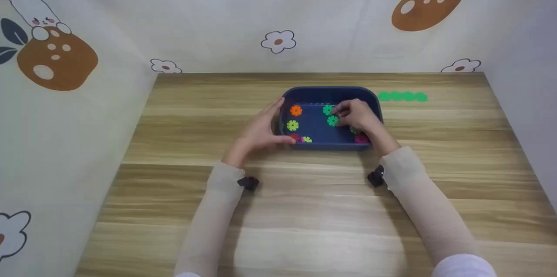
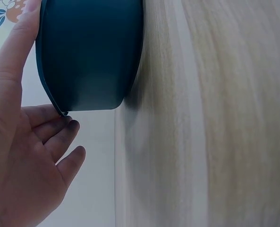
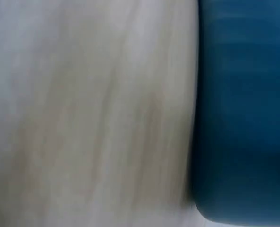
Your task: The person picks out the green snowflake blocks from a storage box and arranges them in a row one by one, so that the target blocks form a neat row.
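Head view: my right hand point(image 1: 359, 116) is inside the blue bin point(image 1: 313, 129), fingers curled, tips at 2 green discs point(image 1: 332, 120); whether I pinch either, I cannot tell. Those discs lie just left of it, farther from my left hand point(image 1: 261, 131), which is spread against the bin's left end. The bin's long axis runs left to right, as does the green strip point(image 1: 403, 96) on the tabletop point(image 1: 182, 137) just beside its right end

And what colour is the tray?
The tray is dark blue; the head view shows it best.
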